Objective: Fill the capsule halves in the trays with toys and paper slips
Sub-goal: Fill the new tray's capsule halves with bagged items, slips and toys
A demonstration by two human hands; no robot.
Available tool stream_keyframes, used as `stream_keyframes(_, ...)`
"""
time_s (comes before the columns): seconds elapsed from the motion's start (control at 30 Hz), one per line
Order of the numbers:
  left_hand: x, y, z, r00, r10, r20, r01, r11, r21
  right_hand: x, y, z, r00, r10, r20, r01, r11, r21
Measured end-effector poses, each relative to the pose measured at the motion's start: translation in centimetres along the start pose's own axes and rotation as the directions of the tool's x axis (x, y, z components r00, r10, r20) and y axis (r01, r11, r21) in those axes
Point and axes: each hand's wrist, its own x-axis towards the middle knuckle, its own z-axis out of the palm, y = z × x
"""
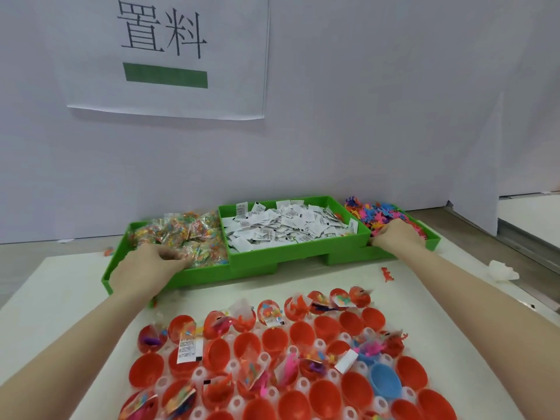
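Note:
Red capsule halves (pixel 301 331) sit in a clear plastic tray (pixel 303 384) near me, with one blue half (pixel 385 381) among them. Some hold toys, bead packets and paper slips; many are bare inside. Behind the tray stand three green bins. My left hand (pixel 151 265) reaches into the left bin (pixel 169 278) and its curled fingers pinch clear bead packets (pixel 188 231). In the right bin (pixel 433 241), my right hand (pixel 397 237) closes its fingers on small colourful rubber toys (pixel 381 213). The middle bin (pixel 288 253) is full of white paper slips (pixel 288 225).
A stray red toy (pixel 387 274) lies on the white table between the bins and the capsule tray. A crumpled white scrap (pixel 503 269) sits at the right table edge. A wall with a paper sign (pixel 169 56) rises right behind the bins.

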Motion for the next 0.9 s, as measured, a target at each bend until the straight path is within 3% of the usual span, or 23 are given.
stream_keyframes(0.1,0.2,0.2,0.3,0.997,0.002,-0.078,-0.008,0.997,-0.072,0.2,-0.4,0.2,0.994,-0.004,-0.107,0.003,1.000,-0.017)
stream_keyframes(0.23,0.6,0.1,0.4,0.991,-0.025,-0.128,0.009,0.992,-0.128,0.1,-0.3,0.3,0.966,-0.067,-0.251,0.139,0.950,0.281)
stream_keyframes(0.3,0.7,0.2,0.6,0.988,-0.068,-0.138,0.047,0.987,-0.151,0.1,-0.2,0.2,0.957,-0.077,-0.278,0.190,0.894,0.405)
stream_keyframes(0.43,0.7,0.4,1.0,0.986,-0.077,-0.146,0.064,0.994,-0.093,0.1,-0.6,-0.1,0.955,-0.095,-0.281,0.229,0.838,0.495)
stream_keyframes(0.5,0.6,0.2,0.6,0.985,-0.085,-0.150,0.048,0.971,-0.236,-0.1,-1.1,-0.5,0.951,-0.089,-0.297,0.244,0.805,0.541)
stream_keyframes(0.6,-0.1,0.0,-0.9,0.975,-0.178,-0.132,0.073,0.819,-0.569,-0.5,-2.7,-1.2,0.935,-0.154,-0.318,0.314,0.778,0.545)
stream_keyframes(0.7,-1.5,0.2,-2.6,0.972,-0.227,-0.058,0.102,0.633,-0.768,-1.3,-4.8,-1.7,0.925,-0.273,-0.264,0.376,0.755,0.537)
stream_keyframes(0.77,-3.2,0.4,-3.7,0.982,-0.187,-0.013,0.085,0.506,-0.858,-2.0,-6.2,-1.6,0.916,-0.356,-0.183,0.400,0.793,0.459)
stream_keyframes(0.9,-7.1,0.5,-5.7,0.998,-0.064,-0.010,0.016,0.387,-0.922,-3.3,-8.4,-0.9,0.886,-0.463,0.039,0.449,0.875,0.182)
